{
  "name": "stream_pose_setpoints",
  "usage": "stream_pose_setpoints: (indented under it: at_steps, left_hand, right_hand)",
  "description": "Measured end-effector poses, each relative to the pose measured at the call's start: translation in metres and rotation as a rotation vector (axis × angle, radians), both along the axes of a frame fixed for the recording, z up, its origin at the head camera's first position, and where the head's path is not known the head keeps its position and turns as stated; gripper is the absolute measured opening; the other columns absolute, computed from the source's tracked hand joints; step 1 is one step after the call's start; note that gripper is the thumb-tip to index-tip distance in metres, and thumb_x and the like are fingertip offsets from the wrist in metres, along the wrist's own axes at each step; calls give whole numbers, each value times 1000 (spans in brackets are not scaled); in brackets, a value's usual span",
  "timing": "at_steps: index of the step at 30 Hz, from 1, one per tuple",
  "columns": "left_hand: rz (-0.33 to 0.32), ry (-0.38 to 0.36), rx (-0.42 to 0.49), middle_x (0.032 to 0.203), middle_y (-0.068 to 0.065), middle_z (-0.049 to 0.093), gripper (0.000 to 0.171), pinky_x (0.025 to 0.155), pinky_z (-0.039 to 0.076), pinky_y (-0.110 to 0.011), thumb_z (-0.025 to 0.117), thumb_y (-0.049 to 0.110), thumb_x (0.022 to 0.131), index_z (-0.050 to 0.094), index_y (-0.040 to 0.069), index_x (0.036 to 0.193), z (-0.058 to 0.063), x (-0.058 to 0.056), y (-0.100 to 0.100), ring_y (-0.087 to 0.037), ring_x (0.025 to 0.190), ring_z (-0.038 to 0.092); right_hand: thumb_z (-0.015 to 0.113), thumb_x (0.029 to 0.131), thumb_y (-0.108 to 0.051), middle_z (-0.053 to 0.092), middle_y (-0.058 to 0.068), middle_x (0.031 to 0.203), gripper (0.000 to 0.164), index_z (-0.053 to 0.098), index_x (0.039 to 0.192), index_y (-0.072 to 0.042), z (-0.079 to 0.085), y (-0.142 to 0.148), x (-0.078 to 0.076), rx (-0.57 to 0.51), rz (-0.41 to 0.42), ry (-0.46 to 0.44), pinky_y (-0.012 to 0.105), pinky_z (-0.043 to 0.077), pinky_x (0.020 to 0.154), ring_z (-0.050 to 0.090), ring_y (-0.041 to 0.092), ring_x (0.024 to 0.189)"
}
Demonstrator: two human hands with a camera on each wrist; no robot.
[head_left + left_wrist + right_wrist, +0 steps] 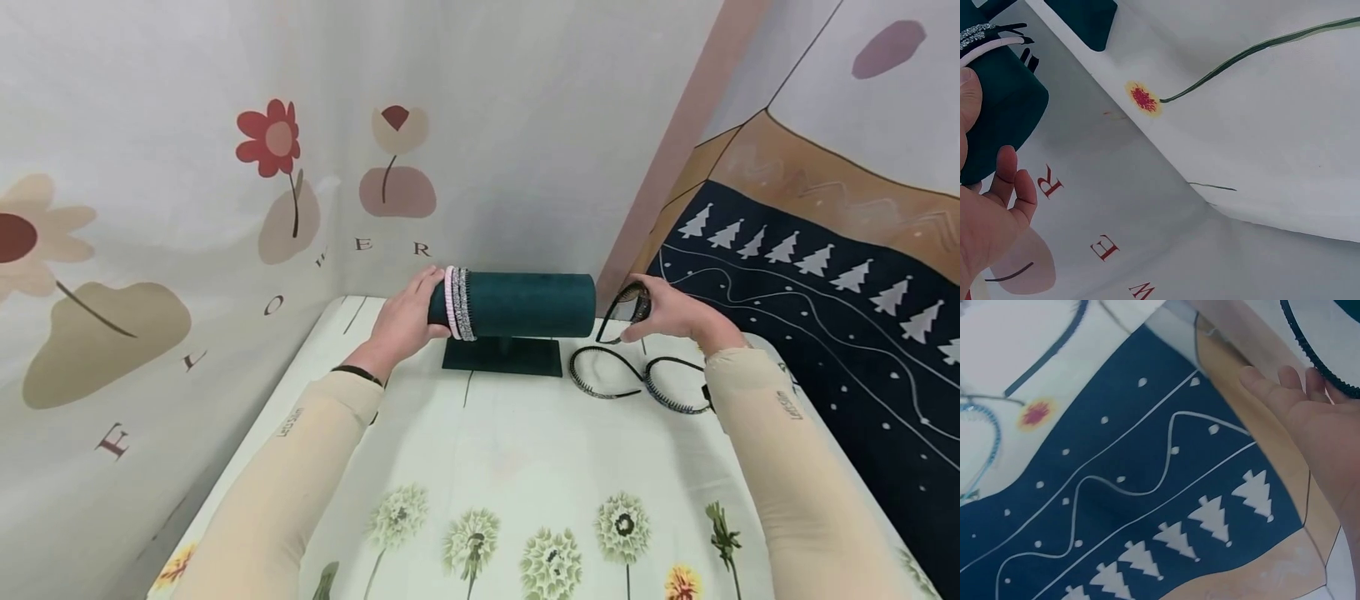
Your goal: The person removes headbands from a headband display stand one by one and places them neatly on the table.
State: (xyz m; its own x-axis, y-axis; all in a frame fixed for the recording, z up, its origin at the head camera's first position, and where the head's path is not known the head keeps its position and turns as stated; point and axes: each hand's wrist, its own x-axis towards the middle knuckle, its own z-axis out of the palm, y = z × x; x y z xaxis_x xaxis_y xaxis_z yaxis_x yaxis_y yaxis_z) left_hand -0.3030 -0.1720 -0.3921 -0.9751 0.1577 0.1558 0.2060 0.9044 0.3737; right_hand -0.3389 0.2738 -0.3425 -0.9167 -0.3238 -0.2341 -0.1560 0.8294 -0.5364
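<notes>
A dark green headband display roll (532,305) stands on a flat base (502,357). Near its left end it carries a pink headband (450,302) and sparkly silver headbands (463,305). My left hand (405,321) grips that left end, thumb at the front; in the left wrist view the thumb lies by the pink band. Beyond the roll's right end, my right hand (663,310) holds a dark headband (642,305) by its textured side, its other arm toward the roll. The right wrist view shows the fingers at this band's edge.
Two more headbands lie on the table, a dark one (574,372) and a bluish one (669,404), just in front of the right hand. A flower-printed white cloth (525,450) covers the table. Printed curtains (510,125) hang close behind and on the right.
</notes>
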Motion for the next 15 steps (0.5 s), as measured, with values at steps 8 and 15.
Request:
stream_pose_setpoints:
  at_steps: [8,15]
  left_hand:
    - [-5,9,-8,180,-9,19,106,127,37,-61,87,33,91,19,17,172,-3,-2,-3,-39,157,39]
    - [-16,16,-17,180,-10,18,107,127,37,-62,87,34,92,18,17,172,-3,-3,-3,-40,158,38]
  right_hand:
    - [90,87,-30,16,32,172,123,4,171,-6,-11,26,13,-79,-7,25,75,31,123,23,52,157]
    - [86,92,-31,13,33,172,120,-5,166,-3,-16,41,28,-182,-73,40,74,27,125,22,53,158]
